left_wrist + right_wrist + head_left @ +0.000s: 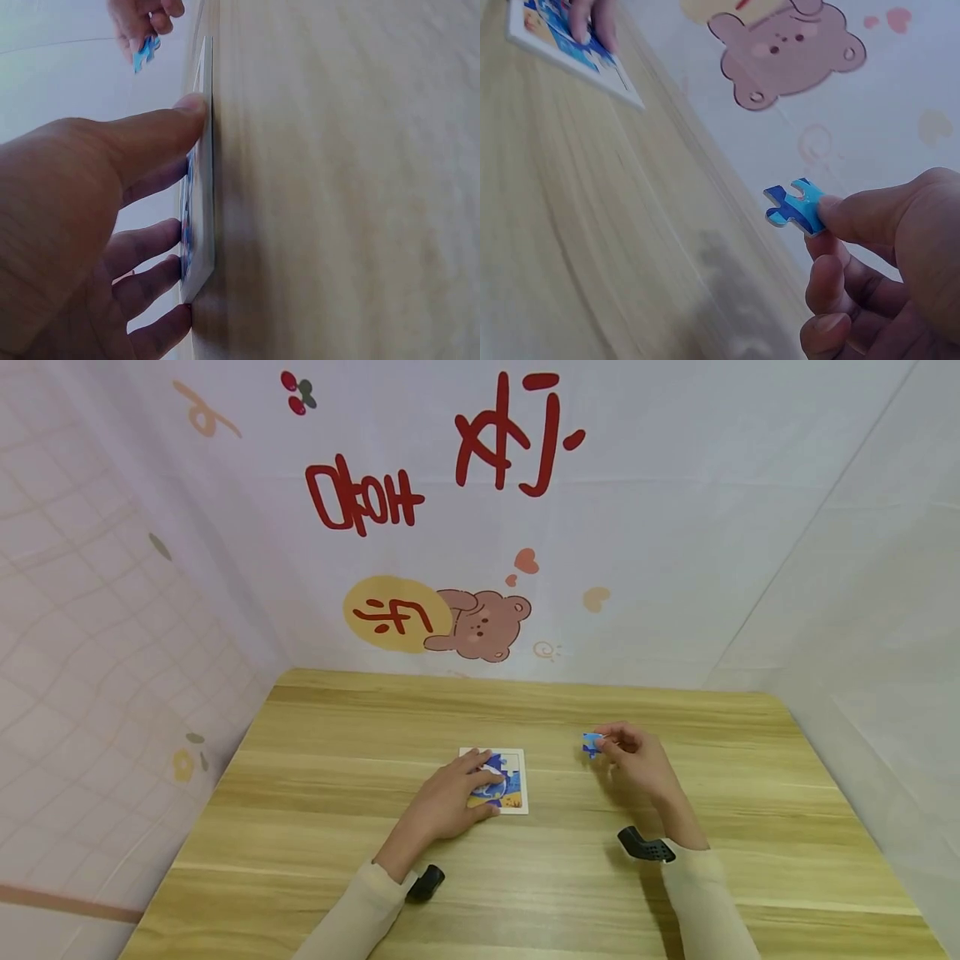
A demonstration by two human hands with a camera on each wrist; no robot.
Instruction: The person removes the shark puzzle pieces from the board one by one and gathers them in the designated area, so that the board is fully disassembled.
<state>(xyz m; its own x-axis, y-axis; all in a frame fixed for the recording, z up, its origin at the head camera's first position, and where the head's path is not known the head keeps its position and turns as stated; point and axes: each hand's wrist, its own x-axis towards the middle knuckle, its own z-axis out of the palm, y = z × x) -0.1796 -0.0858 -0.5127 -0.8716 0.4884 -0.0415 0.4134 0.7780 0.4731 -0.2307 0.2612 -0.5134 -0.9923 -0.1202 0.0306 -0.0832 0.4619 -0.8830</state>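
A small jigsaw puzzle in a white frame point(524, 789) lies flat on the table, its picture blue with some yellow. One pale gap shows at its upper right. My left hand point(447, 795) rests over the left part of the puzzle with fingers spread; in the left wrist view the thumb point(161, 135) touches the frame's near edge. To the right, above the table, my right hand point(641, 762) pinches a blue puzzle piece point(795, 206) between thumb and index finger. The piece point(592, 744) is apart from the frame, tabs outward. Part of the picture is hidden under the left hand.
The wooden table point(337, 727) ends at a white curtain point(637, 527) printed with a bear and red characters. More white cloth hangs at the left and right sides. A black wrist device point(426, 883) is on the left wrist, another point(645, 845) on the right.
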